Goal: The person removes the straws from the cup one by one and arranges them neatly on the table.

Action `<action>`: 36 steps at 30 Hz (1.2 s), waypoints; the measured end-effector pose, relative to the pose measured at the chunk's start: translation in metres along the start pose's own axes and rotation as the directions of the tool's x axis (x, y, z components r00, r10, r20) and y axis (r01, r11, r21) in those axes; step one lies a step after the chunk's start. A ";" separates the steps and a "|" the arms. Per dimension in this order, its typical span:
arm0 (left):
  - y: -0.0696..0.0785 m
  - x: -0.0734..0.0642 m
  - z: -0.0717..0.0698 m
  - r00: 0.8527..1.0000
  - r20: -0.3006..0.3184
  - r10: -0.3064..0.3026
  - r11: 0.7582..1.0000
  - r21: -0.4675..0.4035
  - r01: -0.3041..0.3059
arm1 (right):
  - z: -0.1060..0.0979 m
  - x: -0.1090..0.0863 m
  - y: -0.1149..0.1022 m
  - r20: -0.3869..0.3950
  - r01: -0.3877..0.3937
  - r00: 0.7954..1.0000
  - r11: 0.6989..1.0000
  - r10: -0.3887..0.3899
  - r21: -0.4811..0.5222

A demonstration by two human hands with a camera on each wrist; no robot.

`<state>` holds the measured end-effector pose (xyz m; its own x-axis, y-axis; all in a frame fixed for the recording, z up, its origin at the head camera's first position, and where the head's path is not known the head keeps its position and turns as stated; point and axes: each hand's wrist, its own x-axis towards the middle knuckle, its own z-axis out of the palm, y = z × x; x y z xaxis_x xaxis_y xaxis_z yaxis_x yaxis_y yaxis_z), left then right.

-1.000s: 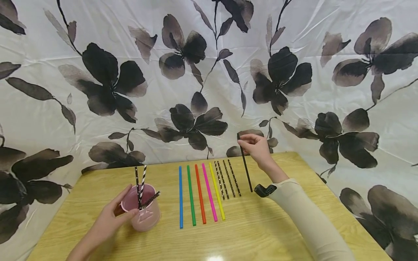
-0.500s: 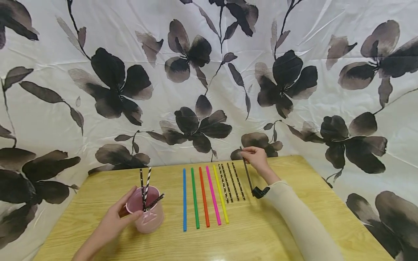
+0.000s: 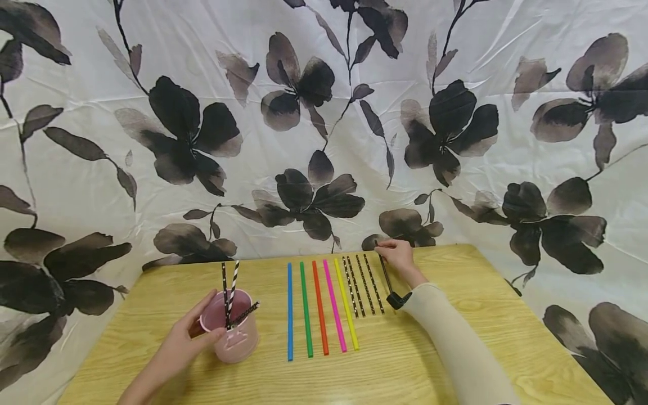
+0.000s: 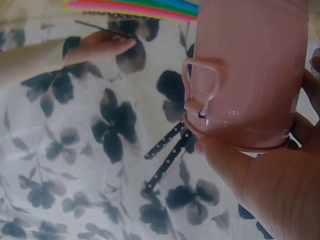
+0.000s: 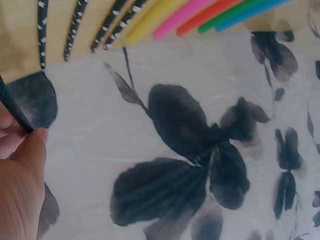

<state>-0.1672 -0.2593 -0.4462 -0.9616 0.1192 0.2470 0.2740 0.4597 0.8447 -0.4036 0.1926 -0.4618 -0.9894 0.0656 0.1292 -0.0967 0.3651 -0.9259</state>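
Note:
On the left of the table, my left hand (image 3: 184,337) grips the rim of a pink bucket-like cup (image 3: 239,346), thumb outside; its small handle (image 4: 202,87) shows in the left wrist view. Several patterned black-and-white paper straws (image 3: 234,287) lean in the cup. At the table's back right, my right hand (image 3: 397,257) pinches a plain black straw (image 3: 386,274) near its far end. The straw slants down towards the table; whether its near end touches the wood cannot be told. Left of it lies a row of patterned black straws (image 3: 368,281).
Left of the patterned straws lie a yellow straw (image 3: 347,306), a pink straw (image 3: 334,306), a red straw (image 3: 320,306), a green straw (image 3: 306,309) and a blue straw (image 3: 290,312). A floral cloth (image 3: 354,140) hangs behind the wooden table (image 3: 283,388).
My right hand has lowered the black straw towards the table, beside the patterned row. The left hand keeps its hold on the cup. The head view has shifted slightly.

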 end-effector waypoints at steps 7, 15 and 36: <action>-0.001 0.002 -0.001 1.000 0.000 -0.002 1.000 0.005 0.002 | 0.008 0.007 0.015 -0.003 -0.026 1.000 1.000 0.026 -0.014; -0.002 0.007 -0.002 1.000 0.006 -0.006 1.000 -0.004 0.006 | 0.019 0.011 0.019 -0.037 -0.036 0.999 0.996 0.033 -0.086; -0.006 0.007 -0.003 0.999 -0.002 0.036 0.999 -0.007 -0.036 | 0.026 0.010 0.031 -0.039 -0.035 0.999 0.979 0.027 -0.202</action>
<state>-0.1753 -0.2637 -0.4477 -0.9512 0.1334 0.2781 0.3082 0.4492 0.8386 -0.4193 0.1810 -0.4986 -0.9867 0.1117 0.1177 -0.0386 0.5430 -0.8388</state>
